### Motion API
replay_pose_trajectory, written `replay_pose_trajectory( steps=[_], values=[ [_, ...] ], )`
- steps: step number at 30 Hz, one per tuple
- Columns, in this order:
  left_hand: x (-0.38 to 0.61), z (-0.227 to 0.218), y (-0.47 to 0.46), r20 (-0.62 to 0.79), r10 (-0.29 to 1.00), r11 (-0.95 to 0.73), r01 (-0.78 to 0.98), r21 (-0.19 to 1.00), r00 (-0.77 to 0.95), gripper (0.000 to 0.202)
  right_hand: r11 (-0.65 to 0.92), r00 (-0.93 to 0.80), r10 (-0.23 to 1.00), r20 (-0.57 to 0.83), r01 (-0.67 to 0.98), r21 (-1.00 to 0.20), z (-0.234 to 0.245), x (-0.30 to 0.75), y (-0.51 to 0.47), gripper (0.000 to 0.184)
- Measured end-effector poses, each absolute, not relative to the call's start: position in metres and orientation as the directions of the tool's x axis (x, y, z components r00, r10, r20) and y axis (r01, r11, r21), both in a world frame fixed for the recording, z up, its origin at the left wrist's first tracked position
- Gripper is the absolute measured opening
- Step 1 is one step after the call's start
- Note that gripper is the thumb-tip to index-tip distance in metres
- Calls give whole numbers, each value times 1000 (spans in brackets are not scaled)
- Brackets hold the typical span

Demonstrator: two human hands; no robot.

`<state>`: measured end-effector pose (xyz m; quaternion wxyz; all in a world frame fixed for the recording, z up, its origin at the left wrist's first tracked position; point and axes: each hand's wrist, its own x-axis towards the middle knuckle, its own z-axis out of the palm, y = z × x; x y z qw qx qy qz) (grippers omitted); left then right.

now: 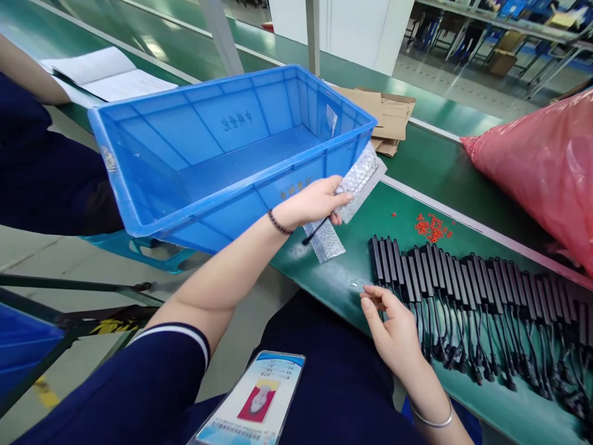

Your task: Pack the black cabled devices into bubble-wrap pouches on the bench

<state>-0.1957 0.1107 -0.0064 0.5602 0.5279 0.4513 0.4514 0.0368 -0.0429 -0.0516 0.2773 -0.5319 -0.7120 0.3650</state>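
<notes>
Head view: left hand (pixel 309 204) gripping bubble bag (pixel 359 178) near desk's (pixel 340 281) left edge; right hand (pixel 393 327), grip loose and empty, hovering beside adapters (pixel 463 272) lying unbagged; bin (pixel 222 139) sitting empty.

Left hand (pixel 315 201) grips bubble-wrap pouch (pixel 360 178) by blue crate (pixel 222 123); right hand (pixel 393 327) lies beside black adapters (pixel 463 272).

no text reads clearly for me. the blue crate (pixel 222 133) has raised characters moulded on its far inner wall and a short row of gold marks on its near outer wall, just by my left hand (pixel 310 203) gripping the bubble-wrap pouch (pixel 359 179); both illegible. the phone (pixel 252 402) on my lap shows small print, too blurred.
</notes>
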Motion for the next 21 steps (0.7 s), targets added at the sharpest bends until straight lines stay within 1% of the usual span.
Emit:
replay_pose_trajectory(
  steps=[1,3,6,8,10,12,14,15,16,17,18,19,20,21],
  values=[
    [-195,-7,128,-3,989,-11,94,995,145,20,179,-272,962,15,589,-788,-50,42,-41,26],
    [-188,-15,158,63,996,-82,337,938,68,21,204,-258,966,32,677,-707,-47,51,-38,23],
    [-176,-41,184,133,991,-108,620,777,6,17,217,-218,974,58,835,-505,-50,62,-36,19],
    [-173,-58,190,158,988,-103,747,657,-3,15,218,-207,976,71,906,-363,-55,66,-37,18],
    [-173,-68,189,220,975,-139,815,562,14,17,234,-219,972,88,940,-249,-61,66,-38,20],
    [-175,-70,181,322,944,-239,824,514,74,21,255,-239,963,123,956,-144,-67,63,-38,25],
    [-177,-64,164,420,898,-357,778,517,133,17,260,-249,957,151,964,-58,-72,60,-37,28],
    [-176,-60,151,443,886,-389,742,546,137,13,259,-251,956,150,965,-36,-73,59,-35,28],
    [-175,-57,136,424,896,-390,698,601,135,9,255,-247,959,143,966,-41,-73,58,-34,27],
    [-173,-55,118,347,928,-347,640,686,132,8,245,-233,963,132,966,-81,-71,58,-32,27],
    [-170,-55,98,189,968,-249,568,784,165,12,230,-212,969,126,960,-159,-69,58,-30,26],
    [-165,-56,78,-39,964,-95,476,874,264,20,215,-186,974,128,941,-263,-65,58,-29,25],
    [-159,-59,58,-263,871,113,352,929,414,29,202,-163,978,133,905,-375,-60,58,-28,24],
    [-151,-64,40,-376,761,326,189,926,529,36,195,-146,980,137,857,-478,-56,57,-28,23]
  ],
)
